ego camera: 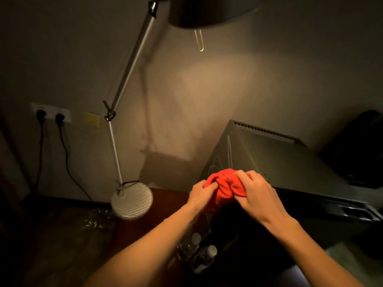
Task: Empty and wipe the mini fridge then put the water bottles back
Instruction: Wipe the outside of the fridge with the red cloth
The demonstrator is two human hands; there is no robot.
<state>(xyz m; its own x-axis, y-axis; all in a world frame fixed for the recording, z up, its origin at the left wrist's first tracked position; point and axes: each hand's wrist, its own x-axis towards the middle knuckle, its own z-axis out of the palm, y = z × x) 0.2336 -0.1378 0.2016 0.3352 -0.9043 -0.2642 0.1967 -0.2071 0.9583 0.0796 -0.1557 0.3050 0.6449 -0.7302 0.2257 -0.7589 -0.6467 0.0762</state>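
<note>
left hand [200, 193]: fingers curled, gripping red cloth [224, 188] | right hand [253, 193]: fingers curled, gripping same cloth | cloth: bunched between hands, before mini fridge [279, 162] top | water bottles [202, 250]: upright below forearms | lamp base [132, 200]: left

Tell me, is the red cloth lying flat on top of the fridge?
No, the cloth is bunched up and gripped by the left hand and right hand in front of the fridge.

Desk lamp [132, 94] on ribbed round base [132, 199]; left of base, wall socket [50, 112] holding two black plugs; yellow note [91, 119] nearer.
</note>
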